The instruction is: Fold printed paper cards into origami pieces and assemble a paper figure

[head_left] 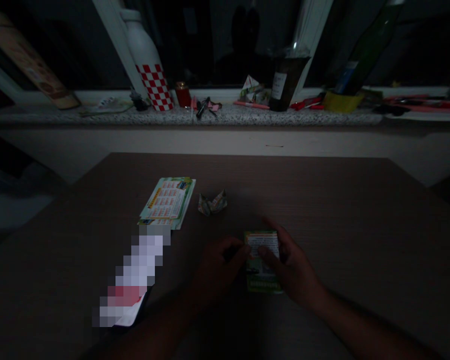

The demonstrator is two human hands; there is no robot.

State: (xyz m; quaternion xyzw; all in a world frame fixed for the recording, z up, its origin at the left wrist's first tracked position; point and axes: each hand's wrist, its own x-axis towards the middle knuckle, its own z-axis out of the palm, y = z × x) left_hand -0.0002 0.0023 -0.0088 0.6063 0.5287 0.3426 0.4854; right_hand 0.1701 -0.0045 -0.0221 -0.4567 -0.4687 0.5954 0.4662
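Both hands hold one printed paper sheet point(262, 270), green-edged with lines of small text, just above the table or resting on it; I cannot tell which. My left hand point(225, 260) pinches its left edge between thumb and fingers. Across its right part lies the thumb of my right hand point(290, 265), with the other fingers behind or along the right edge. Beyond my left hand sits a small folded paper piece point(212, 203) with two pointed ends. A stack of printed sheets point(168, 200) lies to its left.
A blurred-out, lit phone-like object point(135, 280) lies left of my left arm. Along the granite windowsill point(225, 117) stand a red-checked white bottle point(153, 75), a dark cup point(283, 85), a green bottle point(367, 55) and several small items. The brown table point(341, 210) stretches up to the wall.
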